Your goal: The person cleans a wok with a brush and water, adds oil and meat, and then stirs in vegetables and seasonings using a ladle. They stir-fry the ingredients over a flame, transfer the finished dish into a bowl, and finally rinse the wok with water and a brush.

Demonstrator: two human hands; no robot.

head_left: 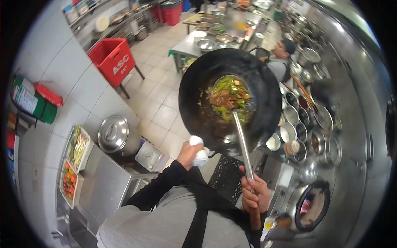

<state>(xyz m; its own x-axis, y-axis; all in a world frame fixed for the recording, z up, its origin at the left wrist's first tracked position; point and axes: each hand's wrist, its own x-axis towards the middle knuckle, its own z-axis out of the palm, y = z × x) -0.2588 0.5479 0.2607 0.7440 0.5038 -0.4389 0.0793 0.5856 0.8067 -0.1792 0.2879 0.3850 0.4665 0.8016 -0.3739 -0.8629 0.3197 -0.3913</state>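
Note:
My left hand is closed around a folded white cloth at the near edge of a large black wok, gripping the wok there; the handle itself is mostly hidden by the cloth. The wok is held up in the air, off the burner. Wrapped round the wooden-ended handle of a long metal ladle are the fingers of my right hand. The ladle's bowl lies inside the wok, filled with green peppers and brown pieces in dark sauce.
A lit burner stands at the lower right. Several seasoning pots line the right counter, near a co-worker. At left are a lidded steel pot, vegetable trays and a red bin. A prep table holds bowls.

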